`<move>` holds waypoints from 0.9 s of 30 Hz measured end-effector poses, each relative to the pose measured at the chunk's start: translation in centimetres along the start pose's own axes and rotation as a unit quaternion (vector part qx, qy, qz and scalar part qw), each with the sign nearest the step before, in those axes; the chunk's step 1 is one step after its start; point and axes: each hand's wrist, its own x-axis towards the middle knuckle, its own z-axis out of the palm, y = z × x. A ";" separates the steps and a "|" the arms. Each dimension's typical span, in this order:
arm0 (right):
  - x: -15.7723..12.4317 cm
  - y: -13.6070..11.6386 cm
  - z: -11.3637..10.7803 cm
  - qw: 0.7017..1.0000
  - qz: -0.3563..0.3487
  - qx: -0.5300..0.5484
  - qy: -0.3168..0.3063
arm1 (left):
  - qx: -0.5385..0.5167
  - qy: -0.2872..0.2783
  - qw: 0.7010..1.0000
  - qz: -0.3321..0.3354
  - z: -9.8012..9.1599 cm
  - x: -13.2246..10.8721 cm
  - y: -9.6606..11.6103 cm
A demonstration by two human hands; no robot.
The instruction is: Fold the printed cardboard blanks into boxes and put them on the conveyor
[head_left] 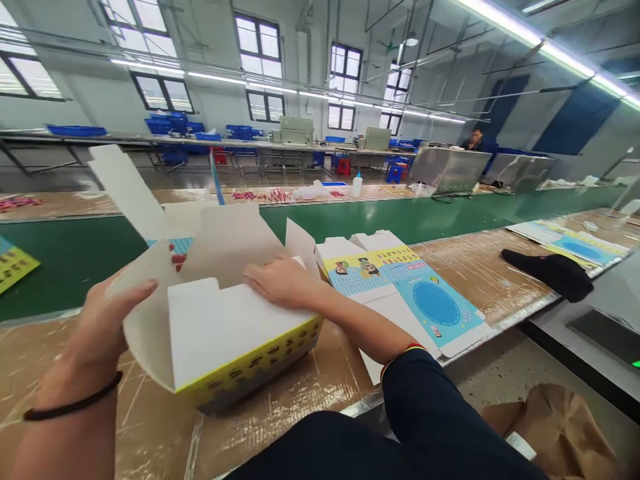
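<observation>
A cardboard box (240, 320) stands partly folded in front of me, white inside, with a yellow printed outer side and several flaps sticking up. My left hand (107, 307) grips its curved left flap, thumb on the near face and fingertips showing behind. My right hand (280, 280) lies over the box's white panel near the far right corner, fingers bent together against the cardboard; their tips are partly hidden. Right of the box, flat printed cartons (400, 287) in blue and yellow lie stacked on the brown-covered bench (460, 257).
A black cap-like item (550, 270) and further flat cartons (575, 243) are on the bench to the right. Beyond runs a green conveyor belt (380, 223). A bottle (357, 185) and small pink items (270, 195) stand across it. Another person (474, 140) is far back. Crumpled brown paper (560, 427) lies lower right.
</observation>
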 end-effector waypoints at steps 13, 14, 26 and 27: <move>0.9 -0.6 1.5 0.989 -0.063 -0.043 -0.123 | -0.037 -0.079 0.993 -0.076 1.4 -0.6 -1.8; 1.0 -0.6 1.6 0.989 -0.064 -0.045 -0.127 | 0.000 -0.081 0.994 -0.074 1.6 -0.2 -1.8; -0.3 6.5 2.8 0.797 -0.099 0.261 0.536 | -0.016 -0.065 0.991 -0.120 1.2 2.1 -3.7; 0.3 8.1 3.3 0.759 -0.035 0.334 0.558 | -0.023 -0.063 0.991 -0.120 1.2 2.1 -3.8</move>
